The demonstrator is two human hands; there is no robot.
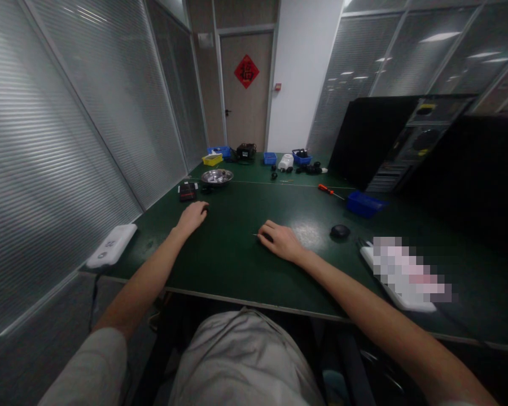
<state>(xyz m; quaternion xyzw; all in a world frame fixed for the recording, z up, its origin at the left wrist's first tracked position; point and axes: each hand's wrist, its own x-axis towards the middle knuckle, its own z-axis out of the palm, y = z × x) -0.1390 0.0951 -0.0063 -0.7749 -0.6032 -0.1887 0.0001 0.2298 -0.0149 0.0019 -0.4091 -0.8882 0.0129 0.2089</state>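
Note:
My right hand point(279, 239) rests low over the green table point(232, 259), its fingers closed around a small dark tool with a thin metal tip point(255, 234) that points left. Farther left and a bit deeper on the table, my left hand point(192, 217) has its fingers curled at a small dark object point(205, 208); what it is I cannot make out. Just beyond that hand lie a flat black case with red marks point(188, 192) and a shiny metal bowl point(217, 177) with small parts in it. A black computer mouse point(340, 232) sits to the right of my right hand.
An orange-handled screwdriver point(325, 190) lies near a blue bin point(365, 204). Computer towers point(415, 141) stand at the right. White devices lie at the left edge point(112, 246) and right front point(400, 293). More bins, including a yellow one point(212, 160), line the far end.

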